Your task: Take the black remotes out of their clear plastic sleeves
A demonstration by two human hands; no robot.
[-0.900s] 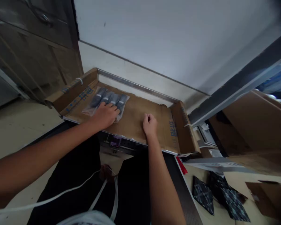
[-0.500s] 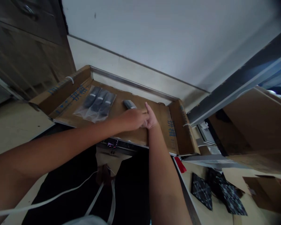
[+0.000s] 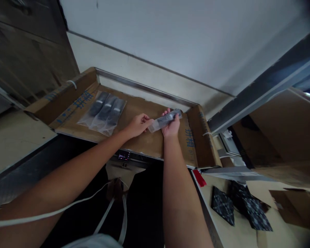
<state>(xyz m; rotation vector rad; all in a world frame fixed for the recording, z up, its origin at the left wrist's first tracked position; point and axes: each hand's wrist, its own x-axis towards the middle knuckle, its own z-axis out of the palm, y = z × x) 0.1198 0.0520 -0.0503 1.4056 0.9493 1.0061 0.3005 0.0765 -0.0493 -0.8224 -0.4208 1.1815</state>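
Item: sleeve (image 3: 157, 124) in my right hand (image 3: 172, 128), clear thin plastic, wrinkled, faintly glossy. Item: three sleeves (image 3: 105, 113) by my tray's left edge, translucent plastic, cloudy, creased, over dark contents of unclear material. Item: tray (image 3: 136, 103), brown cardboard, matt, rough at the cut edges. Item: rail (image 3: 144, 89) along the far edge, grey metal, dull sheen. Item: panel (image 3: 155, 34) beyond, white, smooth, low sheen.

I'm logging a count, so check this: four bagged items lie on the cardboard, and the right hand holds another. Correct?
Not four: the head view shows three bagged items lying on the cardboard. The right hand does hold another.
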